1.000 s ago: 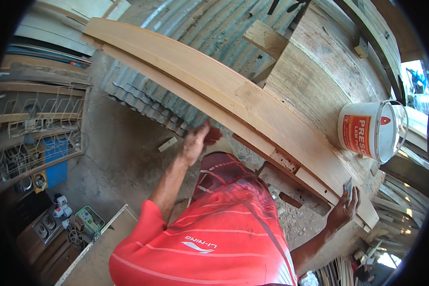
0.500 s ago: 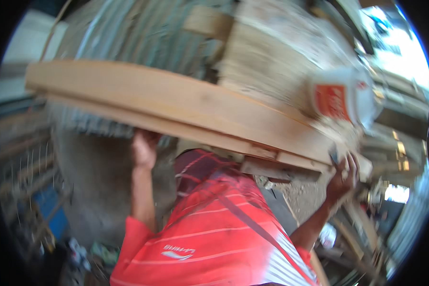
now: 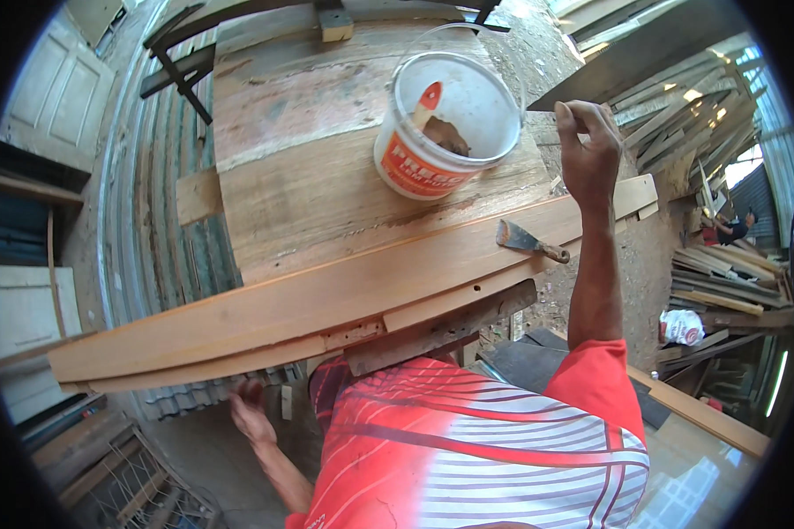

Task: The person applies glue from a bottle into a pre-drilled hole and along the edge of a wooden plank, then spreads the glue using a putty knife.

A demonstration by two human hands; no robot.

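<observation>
A long planed wooden board [image 3: 344, 282] lies across in front of me on the bench, over a second strip of wood. A putty knife [image 3: 529, 240] with a worn blade rests on its right part. My right hand [image 3: 587, 150] is raised beyond the board, fingers curled together; whatever they pinch, if anything, is hidden. My left hand [image 3: 251, 413] is below the board's left part, fingers apart and holding nothing. A white bucket [image 3: 423, 181] with a red label stands past the board, holding brown paste [image 3: 447, 137] and a red-tipped handled tool [image 3: 428, 104].
The bucket stands on a rough wooden tabletop [image 3: 326, 189]. Corrugated sheets [image 3: 163, 212] lie to its left. A dark flat panel [image 3: 644, 66] slants at the upper right. Stacked planks [image 3: 723, 278] and another person [image 3: 734, 231] are at the far right.
My left hand has come off the board. My right hand has risen away from it, while the putty knife lies on the board. My view has turned, bringing the bucket nearer the middle.
</observation>
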